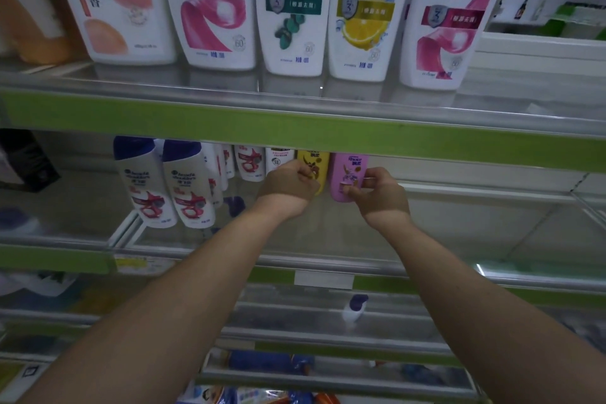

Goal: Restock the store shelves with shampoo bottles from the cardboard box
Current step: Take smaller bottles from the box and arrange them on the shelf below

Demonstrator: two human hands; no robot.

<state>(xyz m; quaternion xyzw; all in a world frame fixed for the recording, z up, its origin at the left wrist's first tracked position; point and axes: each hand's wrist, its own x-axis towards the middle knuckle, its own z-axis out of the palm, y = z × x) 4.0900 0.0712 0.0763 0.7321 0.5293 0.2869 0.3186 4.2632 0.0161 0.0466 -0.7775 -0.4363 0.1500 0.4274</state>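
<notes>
Shelf [459, 226] holds a yellow bottle [316, 162], with a pink bottle [347, 170] at its 3 o'clock. Our left hand [287, 188] grips the yellow, our right hand [382, 197] the pink.

Up top, large bottles [295, 10] side by side on the upper shelf [295, 115]. Below, on the middle shelf [459, 223]: front pair [170, 184] at left, back row [249, 164] behind. Left hand [288, 187] round a back bottle [319, 164], right hand [380, 197] pinching the neighbour bottle [344, 170] just right.

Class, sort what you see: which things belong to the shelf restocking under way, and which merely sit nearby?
Job: yellow plastic shampoo bottle; lilac plastic shampoo bottle.
Nearby: large white plastic bottles on the shelf above; two blue-capped white bottles at left.
</notes>
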